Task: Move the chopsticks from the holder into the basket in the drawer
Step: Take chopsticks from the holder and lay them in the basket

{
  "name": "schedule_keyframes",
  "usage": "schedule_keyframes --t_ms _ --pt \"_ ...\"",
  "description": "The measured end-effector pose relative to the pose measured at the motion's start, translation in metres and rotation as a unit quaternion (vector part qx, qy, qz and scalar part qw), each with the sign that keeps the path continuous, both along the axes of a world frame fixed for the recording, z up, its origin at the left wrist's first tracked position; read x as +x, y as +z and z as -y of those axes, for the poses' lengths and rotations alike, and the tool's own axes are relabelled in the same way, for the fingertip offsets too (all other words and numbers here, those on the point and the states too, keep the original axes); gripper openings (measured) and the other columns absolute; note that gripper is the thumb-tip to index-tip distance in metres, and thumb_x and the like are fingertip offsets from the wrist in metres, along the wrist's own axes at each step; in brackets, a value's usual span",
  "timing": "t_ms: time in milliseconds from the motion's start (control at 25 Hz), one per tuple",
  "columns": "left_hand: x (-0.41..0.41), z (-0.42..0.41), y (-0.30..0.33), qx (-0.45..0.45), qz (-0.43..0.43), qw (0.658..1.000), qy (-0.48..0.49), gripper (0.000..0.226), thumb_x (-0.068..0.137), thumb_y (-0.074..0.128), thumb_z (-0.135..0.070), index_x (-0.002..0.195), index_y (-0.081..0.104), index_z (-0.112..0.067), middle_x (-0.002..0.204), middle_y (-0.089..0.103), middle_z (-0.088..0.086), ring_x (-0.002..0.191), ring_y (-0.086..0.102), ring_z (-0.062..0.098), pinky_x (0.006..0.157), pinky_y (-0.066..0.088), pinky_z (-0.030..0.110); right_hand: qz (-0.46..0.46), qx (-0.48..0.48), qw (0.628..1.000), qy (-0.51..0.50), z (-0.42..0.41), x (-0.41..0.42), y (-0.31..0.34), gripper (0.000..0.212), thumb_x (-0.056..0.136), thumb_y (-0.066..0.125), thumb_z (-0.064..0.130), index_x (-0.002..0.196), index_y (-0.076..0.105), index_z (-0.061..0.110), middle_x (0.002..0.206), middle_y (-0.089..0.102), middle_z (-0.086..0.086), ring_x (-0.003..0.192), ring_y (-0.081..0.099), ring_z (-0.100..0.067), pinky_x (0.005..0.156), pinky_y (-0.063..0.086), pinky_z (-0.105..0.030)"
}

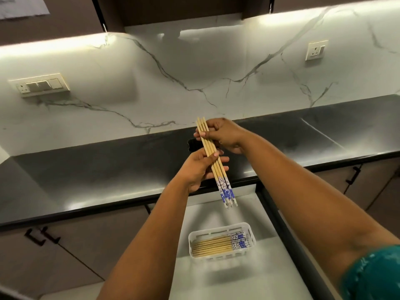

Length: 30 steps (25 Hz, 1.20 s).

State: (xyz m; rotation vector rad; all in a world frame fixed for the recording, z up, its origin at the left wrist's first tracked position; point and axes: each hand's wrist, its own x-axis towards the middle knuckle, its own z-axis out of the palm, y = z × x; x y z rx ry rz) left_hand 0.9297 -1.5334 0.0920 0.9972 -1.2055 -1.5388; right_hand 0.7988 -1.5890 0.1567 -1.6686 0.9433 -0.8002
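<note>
Two bare forearms and hands of a person, seen from above.

The left hand (195,169) and right hand (225,135) carry no rings, watch, bracelets or gloves, and both forearms are uncovered along their whole visible length. The only clothing in view is a teal sleeve (374,276) at about 4 o'clock in the picture, on the right upper arm; its fabric looks slightly shiny, with faint lighter streaks, and its edge is blurred.
</note>
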Motion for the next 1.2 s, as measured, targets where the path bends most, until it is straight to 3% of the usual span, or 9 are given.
schedule_keyframes --t_ms 200,320,560,680,760,880,960,1040,1200 --pt "0.01 -0.024 -0.026 0.045 -0.124 0.979 0.154 0.019 0.096 0.052 -0.016 0.112 0.056 -0.007 0.103 0.071 0.016 0.087 0.072 0.029 0.071 0.06 0.036 0.129 0.098 0.962 -0.219 -0.05 -0.009 -0.081 0.024 0.097 0.043 0.045 0.106 0.058 0.028 0.119 0.06 0.002 0.114 0.054 -0.015 0.084 0.042 -0.025" --pt "0.012 -0.031 -0.042 0.048 -0.178 0.96 0.21 0.014 0.096 0.051 -0.015 0.109 0.055 -0.011 0.105 0.071 0.016 0.09 0.072 0.029 0.073 0.06 0.039 0.257 0.222 0.898 -0.279 -0.074 -0.014 -0.135 0.056 0.098 0.032 0.054 0.135 0.048 0.016 0.144 0.048 -0.005 0.135 0.04 -0.021 0.11 0.034 -0.041" --pt "-0.015 -0.054 -0.075 0.104 -0.218 0.949 0.202 0.017 0.097 0.05 -0.015 0.113 0.054 -0.01 0.11 0.069 0.019 0.094 0.071 0.03 0.072 0.061 0.036 0.315 0.223 0.858 -0.338 -0.084 0.004 -0.154 0.062 0.097 0.027 0.056 0.136 0.047 0.012 0.136 0.054 -0.011 0.129 0.048 -0.025 0.104 0.04 -0.041" --pt "-0.014 -0.054 -0.088 0.122 -0.224 0.932 0.256 0.021 0.097 0.049 -0.014 0.117 0.053 -0.008 0.113 0.067 0.019 0.099 0.068 0.03 0.075 0.06 0.037 0.215 0.134 0.903 -0.346 -0.087 -0.004 -0.159 0.044 0.099 0.039 0.042 0.135 0.045 0.018 0.135 0.052 -0.005 0.129 0.046 -0.022 0.093 0.043 -0.031" --pt "-0.016 -0.055 -0.096 0.132 -0.222 0.923 0.284 0.024 0.097 0.05 -0.014 0.12 0.053 -0.01 0.114 0.066 0.018 0.103 0.066 0.029 0.081 0.058 0.039 -0.04 -0.099 0.943 -0.314 -0.1 -0.005 -0.167 0.047 0.091 0.052 0.019 0.137 0.04 0.019 0.139 0.049 -0.005 0.133 0.042 -0.02 0.099 0.044 -0.032" --pt "-0.027 -0.057 -0.115 0.14 -0.145 0.928 0.314 0.027 0.095 0.053 -0.024 0.121 0.059 -0.018 0.112 0.068 0.007 0.102 0.066 0.025 0.088 0.055 0.043 -0.379 -0.4 0.817 -0.168 -0.118 0.017 -0.204 0.062 0.094 0.047 0.03 0.15 0.023 0.015 0.157 0.029 -0.01 0.146 0.018 -0.031 0.117 0.011 -0.054" --pt "-0.036 -0.057 -0.132 0.175 -0.082 0.928 0.318 0.026 0.094 0.055 -0.03 0.117 0.061 -0.02 0.108 0.069 0.003 0.099 0.066 0.025 0.09 0.054 0.046 -0.446 -0.32 0.82 -0.164 -0.119 0.024 -0.224 0.067 0.097 0.045 0.044 0.151 0.02 0.012 0.158 0.025 -0.011 0.146 0.018 -0.033 0.116 0.008 -0.052" --pt "-0.04 -0.053 -0.149 0.235 -0.094 0.917 0.309 0.023 0.094 0.055 -0.028 0.112 0.062 -0.016 0.102 0.07 0.006 0.092 0.068 0.025 0.085 0.056 0.044 -0.446 -0.246 0.846 -0.16 -0.105 0.015 -0.24 0.063 0.096 0.05 0.039 0.148 0.03 0.009 0.146 0.046 -0.013 0.132 0.046 -0.032 0.112 0.031 -0.045" --pt "-0.02 -0.04 -0.179 0.359 -0.163 0.859 0.326 0.019 0.094 0.057 -0.018 0.105 0.064 -0.003 0.095 0.069 0.014 0.077 0.07 0.026 0.065 0.06 0.034 -0.477 -0.259 0.838 -0.057 -0.078 -0.016 -0.273 0.019 0.098 0.046 0.024 0.113 0.051 0.014 0.106 0.067 -0.006 0.087 0.064 -0.02 0.075 0.047 -0.026"
